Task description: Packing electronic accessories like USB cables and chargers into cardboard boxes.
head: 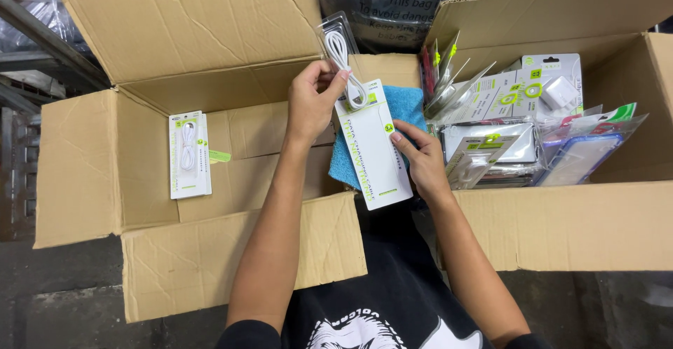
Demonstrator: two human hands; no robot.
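Two open cardboard boxes fill the head view, the right box (561,216) crammed with packaged accessories. Between them, the left hand (312,100) pinches a clear blister holding a white cable (343,58), while the right hand (420,156) grips the white backing card (371,152) over a blue cloth (406,103). Another packaged cable (189,154) lies inside the left box (140,180).

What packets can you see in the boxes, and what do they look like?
Cable packet: held by both hands, left hand at the top, right hand at the side; long white card, clear blister, white cable.
Second cable packet: lying in the left box; same white card, green accents.
Charger packet: right box, back; white, green marks.
Clear packets: right box, front; see-through with blue edging.
Plastic bag: behind the boxes; dark, printed.
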